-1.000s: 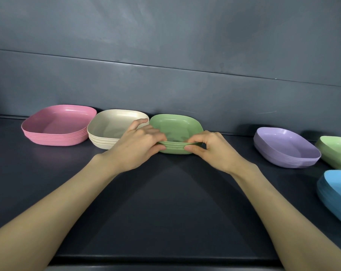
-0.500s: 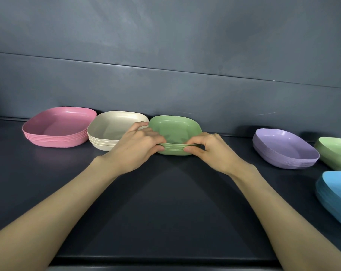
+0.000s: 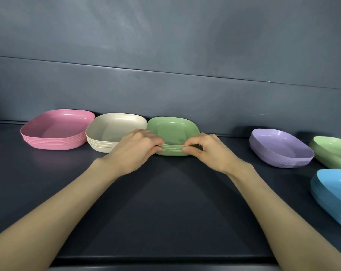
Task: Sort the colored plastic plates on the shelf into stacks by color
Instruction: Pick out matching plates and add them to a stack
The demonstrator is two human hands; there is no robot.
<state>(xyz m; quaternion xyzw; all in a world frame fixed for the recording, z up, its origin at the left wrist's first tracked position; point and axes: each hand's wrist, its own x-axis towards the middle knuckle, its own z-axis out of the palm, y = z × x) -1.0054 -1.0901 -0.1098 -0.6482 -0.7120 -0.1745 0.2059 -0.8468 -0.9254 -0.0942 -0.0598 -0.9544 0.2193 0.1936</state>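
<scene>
Since a second ago left hand (image 3: 134,151) has its raised finger tucked, and with right hand (image 3: 208,151) pinches near rim of green stack (image 3: 173,132) on shelf (image 3: 165,202); cream stack (image 3: 111,130) just left of grip may get dragged if lift tilts.

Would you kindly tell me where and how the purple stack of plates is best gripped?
Probably by the flared rims on its near-left side, coming from the front: the purple stack sits flat on the shelf with bare space there, while the far-right green stack crowds its right.
</scene>
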